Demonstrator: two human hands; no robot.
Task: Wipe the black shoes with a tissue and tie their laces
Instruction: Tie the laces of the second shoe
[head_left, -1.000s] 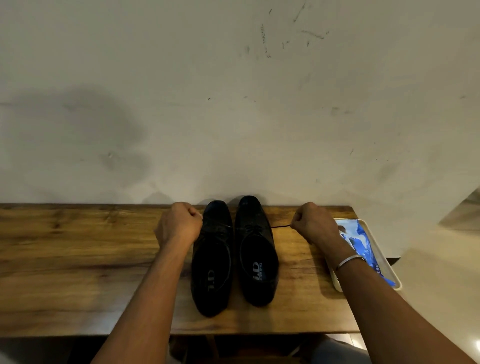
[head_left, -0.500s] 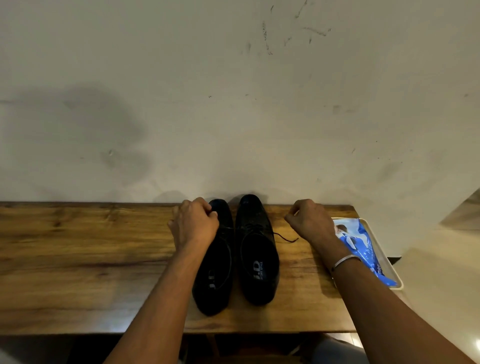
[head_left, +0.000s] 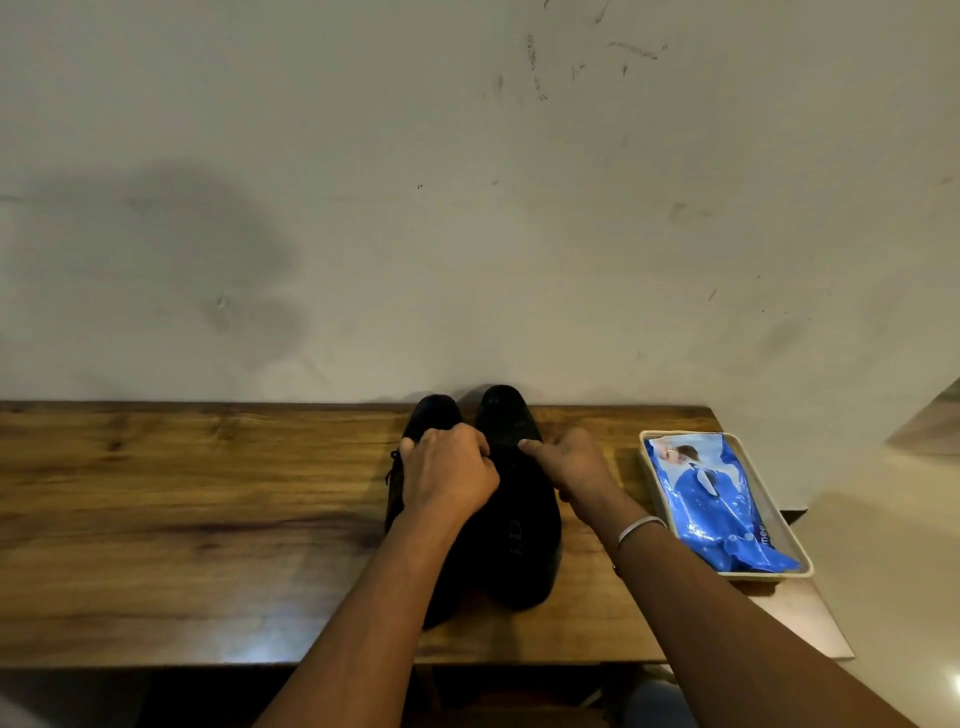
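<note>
Two black lace-up shoes stand side by side on the wooden table (head_left: 182, 519), toes toward the wall. My left hand (head_left: 449, 478) lies curled over the left shoe (head_left: 434, 410) and reaches to the gap between the pair. My right hand (head_left: 574, 462) pinches at the lacing of the right shoe (head_left: 524, 545). Both hands are closed where that shoe's black lace runs; the fingers hide the lace itself. A loose lace end (head_left: 390, 467) hangs at the left shoe's outer side.
A blue pack of tissues (head_left: 711, 499) lies in a shallow cream tray (head_left: 763, 574) at the table's right end. The wall stands right behind the shoes' toes. The table's front edge is close to my body.
Both hands have come inward from a wide, taut pull on the lace and now meet over the shoes. The lace stretched toward my right hand is no longer visible.
</note>
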